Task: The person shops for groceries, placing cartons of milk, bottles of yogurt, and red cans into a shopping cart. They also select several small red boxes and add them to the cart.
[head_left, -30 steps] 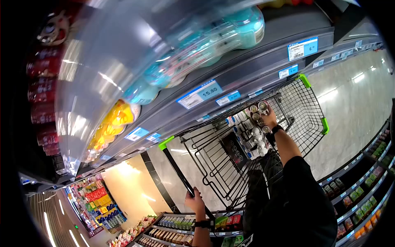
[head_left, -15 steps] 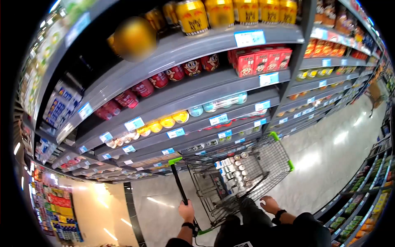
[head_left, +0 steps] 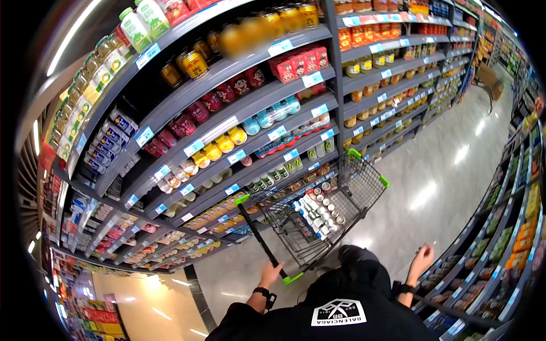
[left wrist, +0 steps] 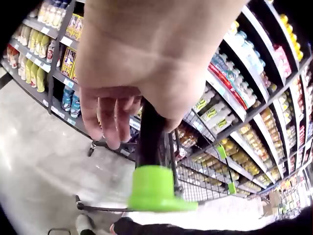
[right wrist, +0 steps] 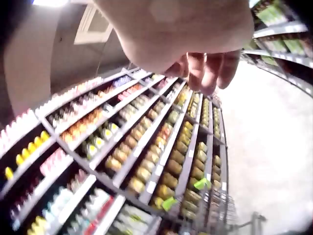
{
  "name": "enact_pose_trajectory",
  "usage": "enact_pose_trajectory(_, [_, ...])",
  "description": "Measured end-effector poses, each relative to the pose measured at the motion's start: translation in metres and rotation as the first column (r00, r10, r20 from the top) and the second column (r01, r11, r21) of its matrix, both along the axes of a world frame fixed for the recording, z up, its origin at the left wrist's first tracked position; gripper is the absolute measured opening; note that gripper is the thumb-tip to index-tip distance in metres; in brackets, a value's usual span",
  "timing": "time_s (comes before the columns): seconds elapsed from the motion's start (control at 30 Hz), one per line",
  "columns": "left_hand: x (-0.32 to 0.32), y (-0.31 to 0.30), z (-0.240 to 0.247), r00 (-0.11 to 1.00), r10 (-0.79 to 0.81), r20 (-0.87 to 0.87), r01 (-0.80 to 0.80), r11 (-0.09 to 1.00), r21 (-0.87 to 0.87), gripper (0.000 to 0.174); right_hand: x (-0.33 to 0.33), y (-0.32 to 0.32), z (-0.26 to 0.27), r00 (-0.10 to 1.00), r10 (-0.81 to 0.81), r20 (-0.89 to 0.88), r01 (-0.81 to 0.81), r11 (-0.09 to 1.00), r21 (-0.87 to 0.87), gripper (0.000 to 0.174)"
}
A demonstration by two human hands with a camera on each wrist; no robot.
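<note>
My left hand [head_left: 272, 275] grips the black push bar [head_left: 256, 236] of a shopping cart near its green end cap [left wrist: 154, 188]. The left wrist view shows the fingers on one side of the bar and the thumb on the other. In the cart [head_left: 364, 181], several silver-topped cans [head_left: 326, 209] stand beside white packs [head_left: 307, 209] and a dark box [head_left: 301, 225]. My right hand [head_left: 422, 259] hangs out to the side, away from the cart, with nothing in it. Its fingers [right wrist: 211, 73] are loosely bent in the right wrist view.
Tall shelves [head_left: 273, 108] of cans and bottles run along the left, close beside the cart. A second row of shelves [head_left: 500, 227] curves along the right. Between them a shiny floor [head_left: 432, 187] leads to a brown carton [head_left: 489, 82] farther down the aisle.
My right hand has left the cans in the cart and swung out to the right, empty. My left hand stays on the bar. The view has pulled back from the shelf.
</note>
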State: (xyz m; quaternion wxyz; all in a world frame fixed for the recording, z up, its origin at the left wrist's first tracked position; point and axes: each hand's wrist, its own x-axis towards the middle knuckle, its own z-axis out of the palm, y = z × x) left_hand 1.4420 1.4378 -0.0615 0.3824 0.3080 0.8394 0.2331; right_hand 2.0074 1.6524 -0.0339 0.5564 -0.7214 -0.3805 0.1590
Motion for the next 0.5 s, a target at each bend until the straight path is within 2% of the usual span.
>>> enact_pose_trajectory(0.07, [0.014, -0.024, -0.010, 0.988, -0.026, 0.150, 0.024, 1.000, 0.017, 0.062, 0.001, 0.018, 0.030, 0.993, 0.088, -0.082, -0.087, 0.996, 0.008, 0.019])
enact_pose_trajectory(0.1, [0.018, -0.030, -0.013, 0.989, -0.030, 0.146, 0.026, 0.999, 0.028, 0.062, -0.001, 0.033, 0.036, 0.983, 0.129, -0.127, -0.131, 0.991, -0.004, 0.019])
enact_pose_trajectory(0.17, [0.034, -0.040, -0.013, 0.969, 0.002, 0.246, -0.006, 1.000, 0.013, 0.064, -0.008, 0.070, 0.037, 0.950, 0.247, -0.191, -0.249, 0.968, 0.014, 0.018])
enact_pose_trajectory(0.2, [0.045, -0.042, -0.004, 0.973, 0.076, 0.216, -0.071, 0.997, -0.032, 0.066, -0.014, 0.091, 0.033, 0.924, 0.321, -0.207, -0.320, 0.947, 0.041, 0.019])
enact_pose_trajectory(0.23, [0.053, -0.041, -0.004, 0.969, 0.088, 0.230, -0.085, 0.996, -0.025, 0.066, -0.031, 0.108, 0.043, 0.890, 0.388, -0.239, -0.392, 0.919, 0.030, 0.018])
enact_pose_trajectory(0.27, [0.061, -0.042, -0.004, 0.968, 0.159, 0.196, -0.164, 0.986, 0.010, 0.065, -0.049, 0.122, 0.055, 0.851, 0.475, -0.225, -0.486, 0.874, 0.007, 0.018])
enact_pose_trajectory(0.33, [0.079, -0.048, -0.015, 0.943, 0.289, 0.162, -0.305, 0.948, 0.086, 0.059, -0.086, 0.148, 0.069, 0.753, 0.648, -0.115, -0.651, 0.759, 0.012, 0.019])
enact_pose_trajectory(0.4, [0.100, -0.047, -0.022, 0.868, 0.447, 0.217, -0.480, 0.867, 0.136, 0.053, -0.122, 0.162, 0.093, 0.625, 0.780, 0.004, -0.780, 0.625, 0.019, 0.019])
enact_pose_trajectory(0.43, [0.111, -0.044, -0.022, 0.821, 0.521, 0.234, -0.560, 0.813, 0.158, 0.052, -0.136, 0.169, 0.105, 0.593, 0.805, 0.012, -0.805, 0.593, 0.020, 0.019])
enact_pose_trajectory(0.47, [0.123, -0.041, -0.021, 0.799, 0.552, 0.239, -0.593, 0.790, 0.157, 0.052, -0.145, 0.174, 0.118, 0.485, 0.861, 0.152, -0.866, 0.497, -0.056, 0.019])
enact_pose_trajectory(0.5, [0.132, -0.037, -0.022, 0.723, 0.626, 0.292, -0.684, 0.710, 0.168, 0.050, -0.151, 0.178, 0.129, 0.357, 0.891, 0.280, -0.903, 0.406, -0.138, 0.020])
